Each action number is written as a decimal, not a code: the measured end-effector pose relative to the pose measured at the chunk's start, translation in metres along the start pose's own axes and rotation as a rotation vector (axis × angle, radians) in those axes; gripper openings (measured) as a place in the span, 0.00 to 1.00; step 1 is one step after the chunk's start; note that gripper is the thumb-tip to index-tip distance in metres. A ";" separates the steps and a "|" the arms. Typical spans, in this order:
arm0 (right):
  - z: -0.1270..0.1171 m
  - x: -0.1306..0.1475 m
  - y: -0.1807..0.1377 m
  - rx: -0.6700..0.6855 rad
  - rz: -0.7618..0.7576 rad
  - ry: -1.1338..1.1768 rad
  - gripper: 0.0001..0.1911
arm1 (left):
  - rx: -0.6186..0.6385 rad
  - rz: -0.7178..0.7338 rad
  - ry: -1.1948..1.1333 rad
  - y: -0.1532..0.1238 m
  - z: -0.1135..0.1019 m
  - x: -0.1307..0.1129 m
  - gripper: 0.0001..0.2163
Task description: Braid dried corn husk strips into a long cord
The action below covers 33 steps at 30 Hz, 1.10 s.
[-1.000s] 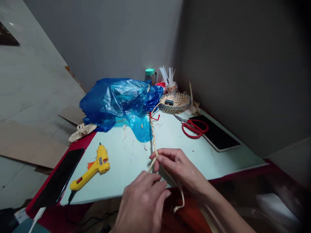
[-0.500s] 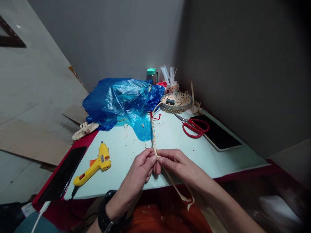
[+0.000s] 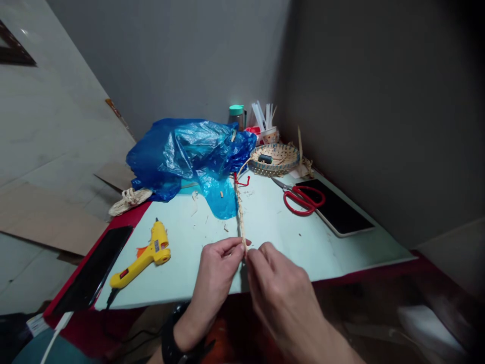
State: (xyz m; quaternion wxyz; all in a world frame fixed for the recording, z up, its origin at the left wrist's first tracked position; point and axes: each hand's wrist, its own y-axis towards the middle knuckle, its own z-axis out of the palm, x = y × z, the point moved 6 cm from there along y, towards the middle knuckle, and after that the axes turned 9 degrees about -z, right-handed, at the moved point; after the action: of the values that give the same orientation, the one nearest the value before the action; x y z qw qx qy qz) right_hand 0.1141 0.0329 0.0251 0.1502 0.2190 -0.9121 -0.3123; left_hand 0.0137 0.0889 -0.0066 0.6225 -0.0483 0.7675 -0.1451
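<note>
A pale braided cord [image 3: 240,215] runs from my fingers up the table towards a woven basket [image 3: 276,157]. Red string [image 3: 242,181] is tied round the cord near its far end. My left hand [image 3: 217,268] pinches the near end of the braid between thumb and forefinger. Just to its right and slightly nearer to me, my right hand [image 3: 282,283] is closed with its fingertips at the same end of the cord. The back of that hand hides the loose strands.
A yellow glue gun [image 3: 146,255] lies left, beside a black phone [image 3: 93,270]. Red-handled scissors [image 3: 304,199] rest partly over a dark tablet [image 3: 337,210] on the right. Behind are a blue plastic bag [image 3: 182,156], a bottle [image 3: 236,117] and a cup of white sticks [image 3: 270,135].
My right hand has turned over, its back now towards me, and moved nearer. The loose strands that hung below it are hidden now. My left hand still pinches the braid.
</note>
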 end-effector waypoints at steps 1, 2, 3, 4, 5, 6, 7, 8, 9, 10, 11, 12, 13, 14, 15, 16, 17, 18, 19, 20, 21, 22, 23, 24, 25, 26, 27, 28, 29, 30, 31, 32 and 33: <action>0.000 0.008 -0.002 -0.022 -0.042 -0.032 0.13 | 0.022 -0.026 -0.020 0.000 0.000 0.003 0.11; 0.000 0.015 -0.004 -0.032 -0.083 -0.065 0.14 | 0.056 -0.052 -0.043 0.000 0.000 0.005 0.13; 0.001 0.021 -0.005 -0.030 -0.118 -0.092 0.15 | 0.095 -0.068 -0.065 -0.001 0.001 0.007 0.14; 0.001 0.024 -0.007 -0.027 -0.147 -0.105 0.16 | 0.127 -0.069 -0.082 -0.001 0.001 0.008 0.15; 0.001 0.025 -0.007 -0.027 -0.169 -0.093 0.16 | 0.146 -0.060 -0.095 -0.001 0.001 0.009 0.15; 0.000 0.024 -0.007 -0.019 -0.180 -0.053 0.15 | 0.153 -0.054 -0.108 -0.001 0.000 0.009 0.14; -0.002 0.019 -0.006 -0.008 -0.169 0.007 0.13 | 0.155 -0.054 -0.124 -0.002 0.000 0.009 0.14; -0.004 0.011 -0.004 0.003 -0.135 0.078 0.11 | 0.154 -0.059 -0.144 -0.002 0.000 0.009 0.14; -0.006 0.002 -0.002 0.013 -0.079 0.147 0.10 | 0.153 -0.067 -0.168 -0.002 0.000 0.010 0.13; -0.007 -0.008 0.001 0.023 -0.008 0.212 0.09 | 0.156 -0.080 -0.196 -0.002 0.001 0.010 0.13; -0.007 -0.018 0.004 0.036 0.067 0.275 0.09 | 0.166 -0.090 -0.224 -0.002 0.002 0.011 0.13; -0.004 -0.026 0.007 0.076 0.132 0.355 0.10 | 0.181 -0.096 -0.253 -0.003 0.002 0.011 0.13; 0.001 -0.031 0.010 0.129 0.186 0.444 0.12 | 0.202 -0.096 -0.280 -0.003 0.003 0.011 0.13; 0.008 -0.034 0.012 0.196 0.227 0.538 0.13 | 0.228 -0.092 -0.302 -0.003 0.004 0.011 0.12; 0.016 -0.034 0.014 0.258 0.259 0.627 0.13 | 0.252 -0.084 -0.321 -0.004 0.005 0.011 0.12; 0.022 -0.033 0.015 0.301 0.282 0.695 0.13 | 0.274 -0.074 -0.339 -0.004 0.005 0.011 0.12; 0.027 -0.033 0.017 0.321 0.299 0.733 0.13 | 0.292 -0.064 -0.351 -0.004 0.006 0.011 0.12; 0.031 -0.032 0.018 0.327 0.308 0.747 0.13 | 0.302 -0.055 -0.358 -0.004 0.006 0.011 0.12; 0.034 -0.033 0.019 0.331 0.310 0.747 0.13 | 0.308 -0.048 -0.356 -0.004 0.006 0.011 0.11; 0.037 -0.033 0.020 0.342 0.306 0.746 0.13 | 0.308 -0.042 -0.345 -0.005 0.006 0.011 0.11; 0.039 -0.034 0.021 0.353 0.300 0.749 0.14 | 0.304 -0.037 -0.321 -0.005 0.006 0.011 0.10; 0.040 -0.035 0.021 0.365 0.297 0.767 0.14 | 0.293 -0.032 -0.284 -0.006 0.006 0.010 0.10; 0.041 -0.037 0.021 0.376 0.297 0.802 0.13 | 0.273 -0.025 -0.235 -0.007 0.005 0.010 0.09; 0.042 -0.039 0.020 0.383 0.300 0.841 0.13 | 0.246 -0.014 -0.171 -0.008 0.003 0.009 0.08; 0.042 -0.041 0.019 0.385 0.309 0.874 0.14 | 0.213 0.002 -0.093 -0.010 0.000 0.007 0.06; 0.042 -0.042 0.018 0.380 0.323 0.897 0.14 | 0.175 0.024 -0.005 -0.013 -0.004 0.006 0.06; 0.041 -0.044 0.017 0.370 0.340 0.905 0.14 | 0.132 0.048 0.088 -0.016 -0.008 0.004 0.06; 0.041 -0.046 0.016 0.355 0.359 0.905 0.14 | 0.083 0.072 0.182 -0.019 -0.013 0.001 0.08; 0.040 -0.047 0.015 0.334 0.379 0.904 0.14 | 0.033 0.099 0.272 -0.023 -0.017 -0.001 0.09; 0.040 -0.047 0.014 0.316 0.398 0.913 0.14 | -0.021 0.142 0.356 -0.027 -0.020 -0.005 0.10; 0.040 -0.046 0.014 0.302 0.414 0.928 0.13 | -0.073 0.204 0.437 -0.032 -0.021 -0.009 0.10; 0.040 -0.045 0.013 0.287 0.427 0.942 0.13 | -0.119 0.287 0.520 -0.038 -0.019 -0.013 0.09; 0.040 -0.045 0.013 0.272 0.438 0.950 0.13 | -0.157 0.393 0.605 -0.044 -0.015 -0.017 0.09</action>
State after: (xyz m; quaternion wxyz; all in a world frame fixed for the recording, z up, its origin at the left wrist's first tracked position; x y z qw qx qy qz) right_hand 0.1322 0.0844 -0.0033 0.5780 0.1584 -0.8003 -0.0197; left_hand -0.0014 0.0536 0.0247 0.3777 0.0973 0.9203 0.0290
